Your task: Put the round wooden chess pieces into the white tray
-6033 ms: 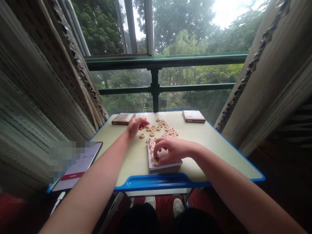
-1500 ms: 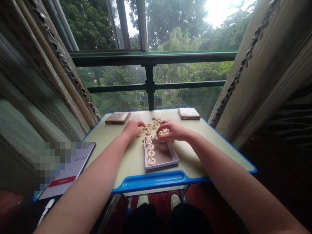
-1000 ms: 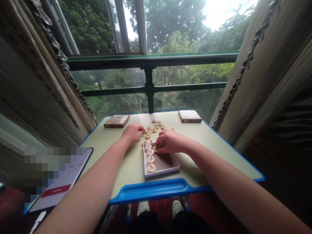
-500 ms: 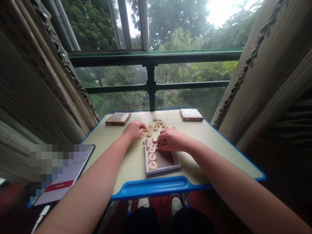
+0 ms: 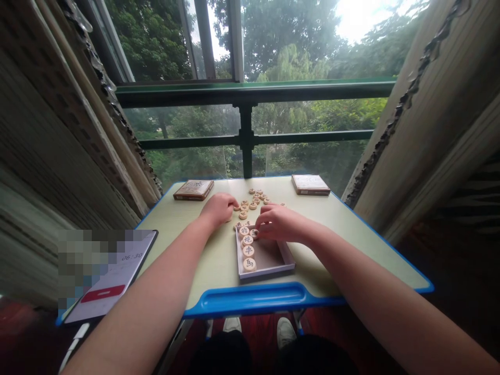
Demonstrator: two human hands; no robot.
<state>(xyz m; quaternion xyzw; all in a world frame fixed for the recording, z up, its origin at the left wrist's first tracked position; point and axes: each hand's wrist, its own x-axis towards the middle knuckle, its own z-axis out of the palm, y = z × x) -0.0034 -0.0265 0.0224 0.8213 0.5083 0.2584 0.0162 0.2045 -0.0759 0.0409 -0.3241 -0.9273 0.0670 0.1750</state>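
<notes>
Round wooden xiangqi pieces lie in an open shallow box (image 5: 289,260) in front of me. A column of them fills its left side, with a horse piece (image 5: 249,264) nearest me. My right hand (image 5: 278,223) is over the box's far edge, fingers bent and apart, its fingertips against a piece (image 5: 253,234) beside the column's far end. Beyond the box, at left, my left hand (image 5: 222,209) points its closed fingertips at a piece (image 5: 236,208) and appears to pinch it; its palm side is hidden. Several loose pieces (image 5: 253,205) are scattered between and beyond my hands.
Two flat brown boxes rest near the table's far corners, one left (image 5: 194,189) and one right (image 5: 310,184). A tablet (image 5: 113,281) with a cable lies at the left edge. A blue trough (image 5: 253,298) runs along the near edge. Curtains and a green railing (image 5: 253,92) stand beyond.
My right fingers have loosened and drawn back slightly from the piece in the box, which shows more now. The left hand stays at its piece. The whole view has shifted a little.
</notes>
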